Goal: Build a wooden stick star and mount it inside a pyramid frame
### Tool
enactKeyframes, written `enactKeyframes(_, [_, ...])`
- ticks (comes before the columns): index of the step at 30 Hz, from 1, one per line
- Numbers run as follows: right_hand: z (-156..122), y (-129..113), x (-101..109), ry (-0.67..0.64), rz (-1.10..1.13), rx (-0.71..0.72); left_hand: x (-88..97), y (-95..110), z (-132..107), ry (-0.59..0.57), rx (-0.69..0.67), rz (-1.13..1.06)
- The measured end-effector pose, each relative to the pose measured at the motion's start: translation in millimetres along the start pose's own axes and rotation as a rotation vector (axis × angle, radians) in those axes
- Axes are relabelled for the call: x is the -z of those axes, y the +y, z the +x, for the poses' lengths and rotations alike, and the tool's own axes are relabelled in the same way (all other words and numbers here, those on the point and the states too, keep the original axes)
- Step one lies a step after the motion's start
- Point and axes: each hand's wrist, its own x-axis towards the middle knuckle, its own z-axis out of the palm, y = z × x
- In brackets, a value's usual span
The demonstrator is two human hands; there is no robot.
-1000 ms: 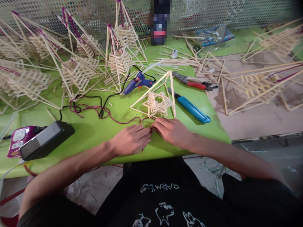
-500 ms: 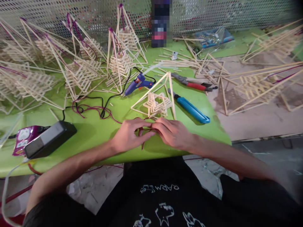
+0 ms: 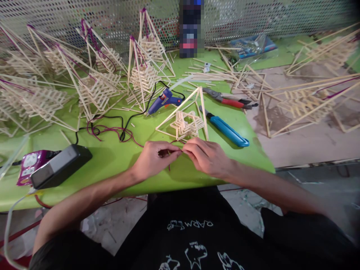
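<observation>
My left hand and my right hand meet fingertip to fingertip over the green table. Both pinch a thin dark red cord between thumb and fingers. The cord trails left across the table toward a tangle. Just beyond my hands lies a stick-built pyramid frame with a stacked star shape inside it.
A blue glue gun, red-handled pliers and a blue utility knife lie behind the frame. Several finished stick pyramids crowd the back left. A black box and purple socket sit left. More stick frames lie right.
My hands have lifted slightly off the table and their fingers have curled into a pinch on the cord. The cord's loop has tightened between them.
</observation>
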Motion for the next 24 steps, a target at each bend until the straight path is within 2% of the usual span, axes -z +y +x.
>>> enactKeyframes(4, [0.7, 0.2, 2.9, 0.009, 0.068, -0.023, -0.2, -0.2, 0.2, 0.012, -0.018, 0.013])
enactKeyframes(10, [-2.5, 2.4, 8.7, 0.11, 0.18, -0.091, 0.9, 1.8, -0.1, 0.033, -0.017, 0.0])
enactKeyframes(24, [4.9, 1.4, 4.0, 0.08, 0.227, -0.039, -0.3, -1.9, -1.6, 0.033, -0.09, 0.045])
